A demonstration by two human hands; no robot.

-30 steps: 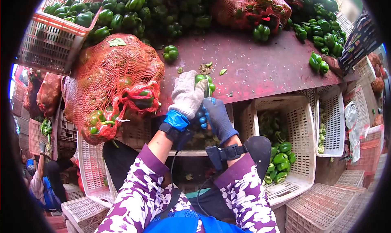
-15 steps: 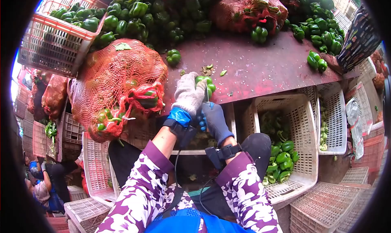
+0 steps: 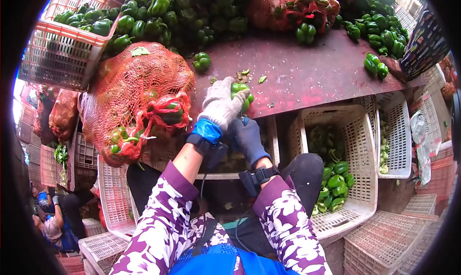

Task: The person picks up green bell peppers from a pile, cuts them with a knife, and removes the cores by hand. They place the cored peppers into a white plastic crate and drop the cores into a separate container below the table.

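**Trimming 1 green pepper (image 3: pixel 241 93) at the near edge of the table (image 3: pixel 307 78)**

Right hand (image 3: pixel 247 136), blue glove: fingers curled closed just below the edge, and what they grip is hidden. Left hand (image 3: pixel 220 104), grey glove: fingers wrapped tight round the pepper, which rests mid-way along the near edge.

My read: keep it pinned on the edge, work close at the stem, left fingertips clear. Long axis looks near-to-far. Stem end probably faces the right hand, can't confirm. Scraps (image 3: pixel 245 76) lie just beyond.

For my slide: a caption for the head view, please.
Gloved left hand grips a green pepper at table edge, right hand beneath.
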